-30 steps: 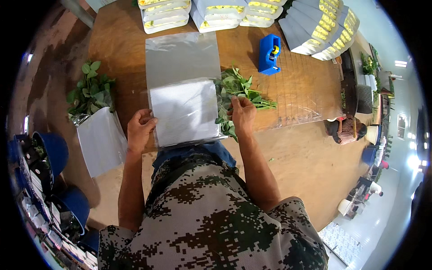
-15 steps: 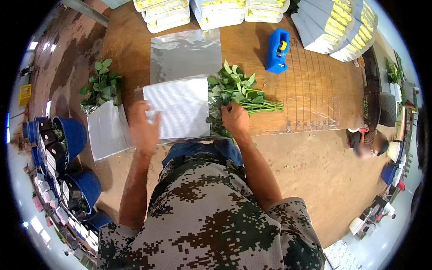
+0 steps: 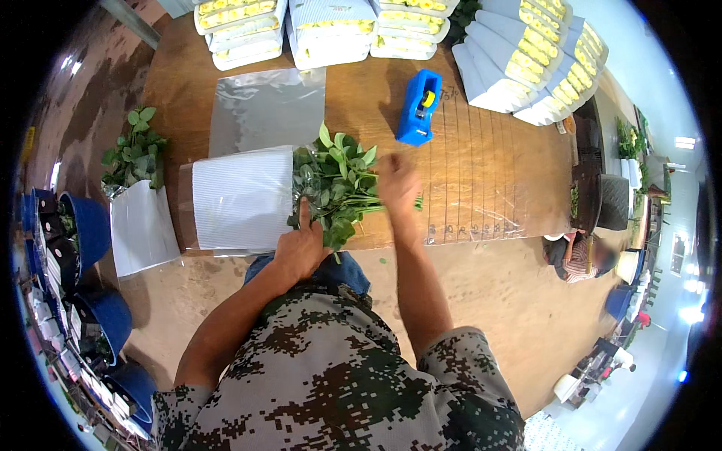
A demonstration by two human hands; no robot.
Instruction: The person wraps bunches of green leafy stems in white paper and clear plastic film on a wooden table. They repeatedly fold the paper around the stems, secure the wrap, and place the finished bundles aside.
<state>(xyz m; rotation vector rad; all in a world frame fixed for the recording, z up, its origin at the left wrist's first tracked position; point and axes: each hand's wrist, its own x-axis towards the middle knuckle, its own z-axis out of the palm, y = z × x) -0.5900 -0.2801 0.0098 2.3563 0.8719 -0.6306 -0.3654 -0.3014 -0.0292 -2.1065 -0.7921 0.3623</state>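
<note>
A bunch of leafy green stems (image 3: 335, 177) lies on the wooden table, its left end inside a white ribbed wrap (image 3: 242, 199) under clear film. The stem ends point right. My left hand (image 3: 301, 248) rests at the near edge of the bunch, its index finger stretched onto the leaves where the wrap ends; its other fingers are partly hidden by foliage. Over the cut stems hovers my right hand (image 3: 398, 182), smeared by motion, so its fingers cannot be made out. Beyond it stands a blue tape dispenser (image 3: 419, 109) with a yellow core.
A clear film sheet (image 3: 267, 109) lies behind the wrap. Stacks of wrapped yellow flowers (image 3: 331, 37) line the far edge, with more at the far right (image 3: 519, 56). Another wrapped bunch (image 3: 139, 225) overhangs the left edge. Blue buckets (image 3: 86, 225) stand left; a person (image 3: 579, 255) sits right.
My left hand has crossed from the wrap's left side to the leaves at its right end. My right hand has left the leaves and moved right. The whole view has shifted.
</note>
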